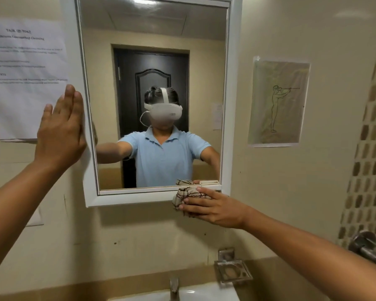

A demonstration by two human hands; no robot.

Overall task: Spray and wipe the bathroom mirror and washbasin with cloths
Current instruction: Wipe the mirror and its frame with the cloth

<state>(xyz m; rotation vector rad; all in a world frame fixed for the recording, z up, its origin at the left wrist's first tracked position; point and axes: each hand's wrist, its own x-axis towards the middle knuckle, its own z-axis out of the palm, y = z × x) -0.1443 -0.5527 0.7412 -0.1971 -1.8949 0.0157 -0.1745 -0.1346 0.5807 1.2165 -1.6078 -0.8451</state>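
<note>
The white-framed mirror (233, 105) hangs on the beige wall in front of me. My left hand (61, 131) lies flat, fingers together, against the frame's left side and holds nothing. My right hand (213, 206) presses a beige cloth with dark lines (183, 194) against the frame's lower right edge, next to a small ledge there. The white washbasin (204, 293) shows at the bottom edge, mostly cut off. No spray bottle is in view.
A metal tap (174, 287) stands over the basin and a metal soap dish (232, 271) is fixed to the wall on its right. A printed sheet (24, 68) hangs left of the mirror, a drawing (278, 103) right. A wall valve (366, 246) juts out at the far right.
</note>
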